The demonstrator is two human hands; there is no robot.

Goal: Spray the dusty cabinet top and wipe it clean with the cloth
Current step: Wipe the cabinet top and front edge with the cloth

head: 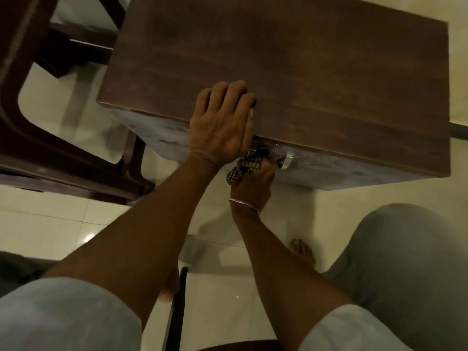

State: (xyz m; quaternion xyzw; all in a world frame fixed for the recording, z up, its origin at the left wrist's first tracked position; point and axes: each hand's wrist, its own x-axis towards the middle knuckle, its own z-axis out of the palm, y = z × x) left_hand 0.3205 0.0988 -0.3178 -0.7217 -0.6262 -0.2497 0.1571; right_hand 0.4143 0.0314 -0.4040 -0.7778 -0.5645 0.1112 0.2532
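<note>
2 hands: left hand (222, 125) braces on the cabinet top (329, 72), fingers (228, 91) bent, holding nothing visible. Right hand (252, 188) clutches the cloth (243, 168) by the handle (288, 160), probably wiping there.

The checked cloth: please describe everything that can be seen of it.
The cloth is a fabric with small black-and-white checks. Only a bunched, crumpled part shows; the rest is hidden in the right hand, which grips it. It is held against the dusty front of the cabinet, just below the top edge, beside a metal handle. A loose corner hangs down to the left.
</note>
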